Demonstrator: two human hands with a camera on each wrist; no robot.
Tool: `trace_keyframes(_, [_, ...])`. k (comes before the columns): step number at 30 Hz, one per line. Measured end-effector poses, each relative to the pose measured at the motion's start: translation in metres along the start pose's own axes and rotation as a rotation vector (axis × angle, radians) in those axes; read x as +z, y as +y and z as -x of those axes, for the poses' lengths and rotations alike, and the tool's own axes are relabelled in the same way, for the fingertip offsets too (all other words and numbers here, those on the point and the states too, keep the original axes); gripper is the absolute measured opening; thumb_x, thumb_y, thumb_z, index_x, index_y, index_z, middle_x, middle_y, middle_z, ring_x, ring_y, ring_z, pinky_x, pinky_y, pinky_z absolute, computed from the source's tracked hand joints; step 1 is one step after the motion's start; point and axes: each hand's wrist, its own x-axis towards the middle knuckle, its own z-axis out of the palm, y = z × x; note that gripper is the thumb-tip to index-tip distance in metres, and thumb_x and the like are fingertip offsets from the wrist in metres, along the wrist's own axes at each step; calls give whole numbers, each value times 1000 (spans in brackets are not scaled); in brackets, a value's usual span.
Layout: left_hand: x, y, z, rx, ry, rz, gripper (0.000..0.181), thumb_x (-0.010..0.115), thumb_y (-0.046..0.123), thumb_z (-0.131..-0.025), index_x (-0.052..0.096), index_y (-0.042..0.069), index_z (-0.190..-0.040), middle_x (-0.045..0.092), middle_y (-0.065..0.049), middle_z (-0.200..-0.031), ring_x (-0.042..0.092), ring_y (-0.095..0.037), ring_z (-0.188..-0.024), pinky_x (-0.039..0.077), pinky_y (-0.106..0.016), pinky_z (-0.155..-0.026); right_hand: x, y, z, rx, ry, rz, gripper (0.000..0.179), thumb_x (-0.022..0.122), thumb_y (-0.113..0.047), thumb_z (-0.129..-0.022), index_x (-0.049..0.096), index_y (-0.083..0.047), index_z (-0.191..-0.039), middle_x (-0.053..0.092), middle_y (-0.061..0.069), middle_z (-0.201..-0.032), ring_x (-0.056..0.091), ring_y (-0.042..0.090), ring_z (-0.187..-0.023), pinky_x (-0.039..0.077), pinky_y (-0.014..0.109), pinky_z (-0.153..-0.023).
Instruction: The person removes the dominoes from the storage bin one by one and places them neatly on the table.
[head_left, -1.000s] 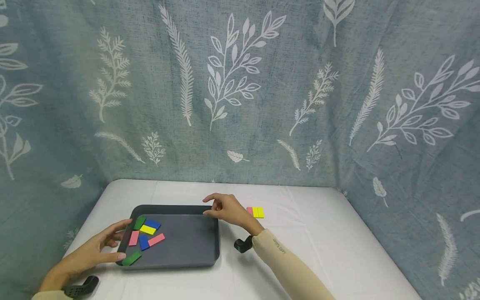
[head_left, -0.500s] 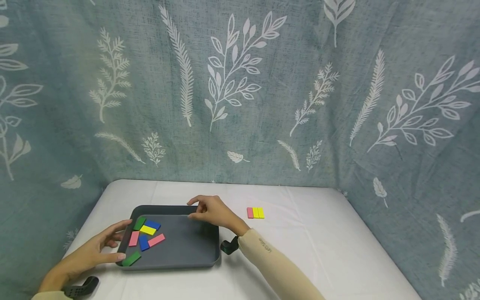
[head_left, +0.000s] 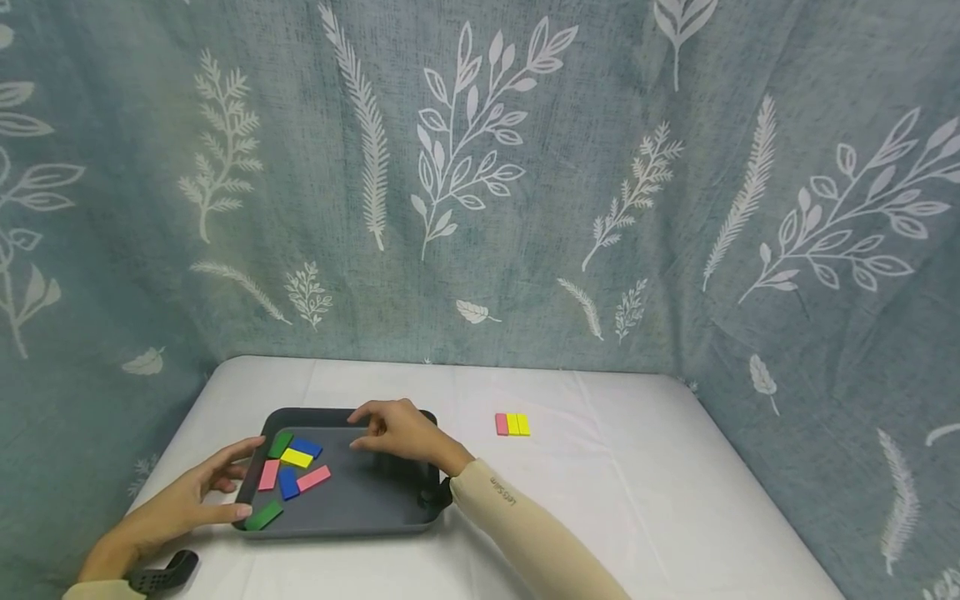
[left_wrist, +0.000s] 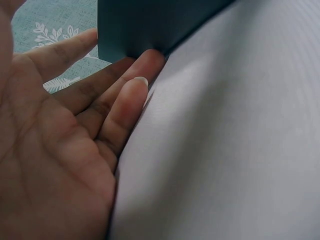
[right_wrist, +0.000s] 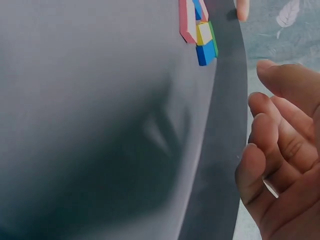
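Note:
A dark grey tray (head_left: 367, 505) lies on the table with several coloured blocks inside its left part. My left hand (head_left: 180, 502) is at the tray's left end, thumb and fingers spread along the rim; in the left wrist view its fingertips touch the outer wall. My right hand (head_left: 405, 432) hovers over the tray's far right part, fingers loosely bent, holding nothing. To its left lie a yellow block (head_left: 296, 458), a blue block (head_left: 307, 448), another blue block (head_left: 288, 483), a pink block (head_left: 313, 478), another pink block (head_left: 268, 475), and green blocks at the far corner (head_left: 281, 444) and near corner (head_left: 264, 516).
Right of the tray, a pink block (head_left: 502, 424) and two yellow blocks (head_left: 518, 425) lie side by side on the white tablecloth (head_left: 585, 500). A patterned green-blue curtain (head_left: 525, 250) hangs behind the table and along both sides.
My right hand has moved left, from the tray's right rim to above its inside. The pink block on the cloth is now fully in sight. The left hand stays in place.

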Motion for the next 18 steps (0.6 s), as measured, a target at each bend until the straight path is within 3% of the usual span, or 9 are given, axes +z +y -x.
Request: trace_keyframes(18, [-1, -3, -1, 6, -4, -24, 94, 78, 28, -93, 18, 13, -163, 37, -24, -154, 46, -36, -124, 43, -53, -94, 27, -8, -19, -5, -91, 40, 36, 77, -29, -95, 69, -13, -127, 64, -16, -75, 57, -2, -61, 47, 15, -61])
